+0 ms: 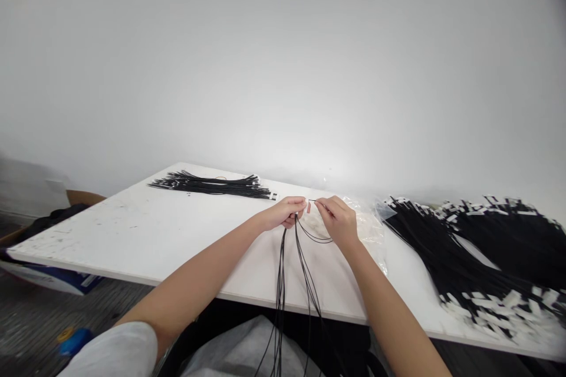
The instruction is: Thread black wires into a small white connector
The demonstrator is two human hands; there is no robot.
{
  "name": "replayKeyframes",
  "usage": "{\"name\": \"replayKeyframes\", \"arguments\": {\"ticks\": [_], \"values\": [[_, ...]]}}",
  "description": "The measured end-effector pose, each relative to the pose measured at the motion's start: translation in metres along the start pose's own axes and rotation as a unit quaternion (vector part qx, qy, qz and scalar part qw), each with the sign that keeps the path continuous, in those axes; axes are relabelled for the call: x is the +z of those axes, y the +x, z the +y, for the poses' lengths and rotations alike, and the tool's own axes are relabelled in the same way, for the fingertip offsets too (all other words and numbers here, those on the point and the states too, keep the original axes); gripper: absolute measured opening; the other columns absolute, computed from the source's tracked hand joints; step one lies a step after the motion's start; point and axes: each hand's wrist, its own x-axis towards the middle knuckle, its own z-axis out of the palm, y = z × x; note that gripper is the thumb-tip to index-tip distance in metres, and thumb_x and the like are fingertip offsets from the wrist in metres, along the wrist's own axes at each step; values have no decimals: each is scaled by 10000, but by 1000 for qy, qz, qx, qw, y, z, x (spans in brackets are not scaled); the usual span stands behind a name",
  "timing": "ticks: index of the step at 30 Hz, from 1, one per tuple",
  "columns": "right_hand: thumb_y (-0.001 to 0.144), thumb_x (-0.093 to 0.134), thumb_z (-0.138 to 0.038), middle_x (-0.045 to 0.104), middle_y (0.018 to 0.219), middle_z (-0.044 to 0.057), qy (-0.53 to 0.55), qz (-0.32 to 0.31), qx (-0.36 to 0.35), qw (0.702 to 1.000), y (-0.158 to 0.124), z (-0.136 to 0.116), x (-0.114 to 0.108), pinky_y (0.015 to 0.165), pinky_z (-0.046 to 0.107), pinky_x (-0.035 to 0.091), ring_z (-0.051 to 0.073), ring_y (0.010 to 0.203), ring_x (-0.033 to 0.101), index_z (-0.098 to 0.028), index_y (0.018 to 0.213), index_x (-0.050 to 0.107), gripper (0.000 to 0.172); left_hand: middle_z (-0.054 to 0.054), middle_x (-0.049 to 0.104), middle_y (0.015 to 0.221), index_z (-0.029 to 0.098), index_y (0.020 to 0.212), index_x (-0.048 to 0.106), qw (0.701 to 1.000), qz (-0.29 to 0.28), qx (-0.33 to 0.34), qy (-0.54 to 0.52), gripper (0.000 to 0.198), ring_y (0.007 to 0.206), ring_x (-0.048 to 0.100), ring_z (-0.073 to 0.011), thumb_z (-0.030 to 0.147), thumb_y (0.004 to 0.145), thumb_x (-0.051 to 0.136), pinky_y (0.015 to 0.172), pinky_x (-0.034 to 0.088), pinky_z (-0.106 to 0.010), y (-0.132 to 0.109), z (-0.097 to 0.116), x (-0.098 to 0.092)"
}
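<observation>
My left hand is closed around the upper ends of several thin black cords, which hang down over the white table's front edge toward my lap. Beside it, my right hand pinches the tip of one black cord, which loops down between the two hands. Both hands are held close together above the table's middle, over a clear plastic bag.
A neat bundle of black cords lies at the table's back left. A large pile of black cords with white tags covers the right side. A cardboard box and a blue item sit left on the floor.
</observation>
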Motion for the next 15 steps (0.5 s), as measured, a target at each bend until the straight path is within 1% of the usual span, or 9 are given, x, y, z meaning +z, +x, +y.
{"name": "replayKeyframes", "arguments": {"ticks": [11,15], "values": [[852,476,-282,581,671,16,-8,-3,-21,1000,0,-1,-1,608,223,393,115,619,505,-243,832,642,172,56,330,555,176,801,504,1000,-3,5,-13,295,405,162,-24,469,770,521,359,117,-147,6,-9,-3],[859,476,-267,565,644,8,-39,20,-41,998,1,-2,0,575,210,379,97,577,489,-227,818,639,173,57,329,549,176,798,506,1000,2,10,-17,298,404,157,-20,471,763,531,362,127,-143,6,-8,-2]]}}
